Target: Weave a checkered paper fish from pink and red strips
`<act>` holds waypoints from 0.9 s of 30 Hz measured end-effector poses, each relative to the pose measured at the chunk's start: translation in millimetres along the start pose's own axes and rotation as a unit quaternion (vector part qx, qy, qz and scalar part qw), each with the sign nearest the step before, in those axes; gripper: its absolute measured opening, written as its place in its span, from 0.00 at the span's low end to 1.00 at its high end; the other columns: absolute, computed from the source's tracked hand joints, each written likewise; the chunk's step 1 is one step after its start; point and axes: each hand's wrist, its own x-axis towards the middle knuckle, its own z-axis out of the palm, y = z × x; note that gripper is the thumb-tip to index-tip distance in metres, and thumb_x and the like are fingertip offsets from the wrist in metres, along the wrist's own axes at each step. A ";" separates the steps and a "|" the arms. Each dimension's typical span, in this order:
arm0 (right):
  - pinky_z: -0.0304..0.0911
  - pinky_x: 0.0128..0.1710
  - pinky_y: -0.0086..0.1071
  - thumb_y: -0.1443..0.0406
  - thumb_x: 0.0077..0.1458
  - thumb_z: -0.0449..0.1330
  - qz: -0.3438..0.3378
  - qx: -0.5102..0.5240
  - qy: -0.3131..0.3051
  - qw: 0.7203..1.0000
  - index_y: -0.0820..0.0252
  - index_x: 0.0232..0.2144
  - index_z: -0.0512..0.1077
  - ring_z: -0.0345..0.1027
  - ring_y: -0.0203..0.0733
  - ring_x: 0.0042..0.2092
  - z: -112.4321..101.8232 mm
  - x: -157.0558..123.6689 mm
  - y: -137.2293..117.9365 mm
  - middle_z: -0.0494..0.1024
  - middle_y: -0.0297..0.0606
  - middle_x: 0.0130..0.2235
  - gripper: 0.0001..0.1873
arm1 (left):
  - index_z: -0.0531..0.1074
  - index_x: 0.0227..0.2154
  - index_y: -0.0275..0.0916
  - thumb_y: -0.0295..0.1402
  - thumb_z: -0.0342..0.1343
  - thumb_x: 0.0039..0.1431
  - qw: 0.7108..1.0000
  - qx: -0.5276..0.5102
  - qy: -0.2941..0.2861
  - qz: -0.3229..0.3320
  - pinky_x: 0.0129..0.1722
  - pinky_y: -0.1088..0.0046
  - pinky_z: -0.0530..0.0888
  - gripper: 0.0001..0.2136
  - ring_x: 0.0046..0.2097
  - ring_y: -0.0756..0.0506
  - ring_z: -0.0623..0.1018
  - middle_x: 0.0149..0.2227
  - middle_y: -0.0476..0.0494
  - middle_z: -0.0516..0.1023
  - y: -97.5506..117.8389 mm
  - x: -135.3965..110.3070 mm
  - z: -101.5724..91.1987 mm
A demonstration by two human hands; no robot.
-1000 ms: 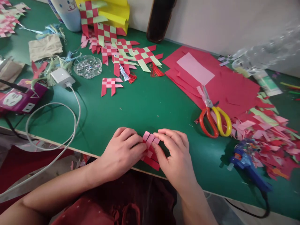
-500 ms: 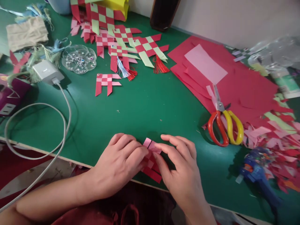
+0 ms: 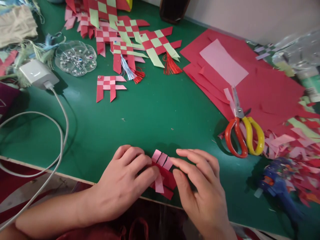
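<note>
Pink and red paper strips [image 3: 168,176] lie partly interlaced between my hands near the table's front edge. Three pink strip ends [image 3: 163,159] stick out at the top, and another pink strip [image 3: 159,184] crosses the red ones lower down. My left hand [image 3: 132,178] is closed over the left side of the strips, its fingers hiding that part. On the right, my right hand [image 3: 200,186] has its fingers spread and thumb apart from the index finger. Its index fingertip touches the rightmost pink end, and the thumb tip rests by the red strip's edge.
Scissors [image 3: 240,126] with red and yellow handles lie by red paper sheets [image 3: 272,86]. A blue glue gun [image 3: 277,186] and paper scraps [image 3: 295,146] are at the right. Woven paper fish [image 3: 110,83], a bead box [image 3: 76,59] and a charger [image 3: 38,73] with cable sit left.
My right thumb and index finger have parted and moved slightly right. A third pink end now shows at the top, and a pink strip lies over the red lower down. The view has shifted.
</note>
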 end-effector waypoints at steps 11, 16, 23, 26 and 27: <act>0.55 0.49 0.47 0.71 0.61 0.56 0.041 -0.074 -0.047 0.995 0.55 0.41 0.74 0.61 0.50 0.51 11.3 16.5 -5.9 0.74 0.40 0.50 0.09 | 0.72 0.39 0.41 0.28 0.49 0.68 1.000 -0.015 -0.001 -0.001 0.48 0.61 0.62 0.07 0.45 0.44 0.69 0.39 0.47 0.75 0.8 -0.4 -0.7; 0.54 0.49 0.47 0.69 0.63 0.54 0.052 -0.061 -0.053 0.995 0.55 0.38 0.72 0.60 0.49 0.52 10.4 16.3 -5.9 0.74 0.39 0.51 0.07 | 0.72 0.39 0.41 0.28 0.49 0.68 1.000 -0.012 -0.004 0.001 0.48 0.62 0.62 0.07 0.46 0.44 0.69 0.40 0.47 0.75 0.7 0.4 -1.7; 0.55 0.50 0.45 0.69 0.63 0.54 0.046 -0.018 -0.061 0.997 0.53 0.37 0.70 0.63 0.47 0.52 4.4 13.7 -5.6 0.75 0.39 0.49 0.07 | 0.72 0.38 0.41 0.28 0.49 0.68 1.000 -0.013 0.005 0.000 0.48 0.62 0.61 0.07 0.45 0.44 0.69 0.40 0.48 0.76 1.0 0.7 -2.4; 0.56 0.49 0.44 0.69 0.62 0.56 0.043 -0.003 -0.050 0.998 0.53 0.39 0.70 0.66 0.46 0.49 5.2 14.9 -6.7 0.79 0.36 0.44 0.06 | 0.72 0.38 0.40 0.29 0.49 0.68 1.000 -0.015 0.011 0.000 0.47 0.63 0.61 0.07 0.45 0.45 0.68 0.40 0.48 0.75 1.4 1.1 -1.9; 0.57 0.48 0.43 0.69 0.61 0.57 0.043 -0.001 -0.043 0.998 0.53 0.40 0.69 0.68 0.45 0.47 6.0 15.4 -7.2 0.79 0.36 0.42 0.06 | 0.72 0.37 0.40 0.29 0.49 0.68 1.000 -0.015 0.012 0.001 0.47 0.63 0.61 0.07 0.45 0.45 0.68 0.40 0.48 0.76 1.4 1.3 -1.9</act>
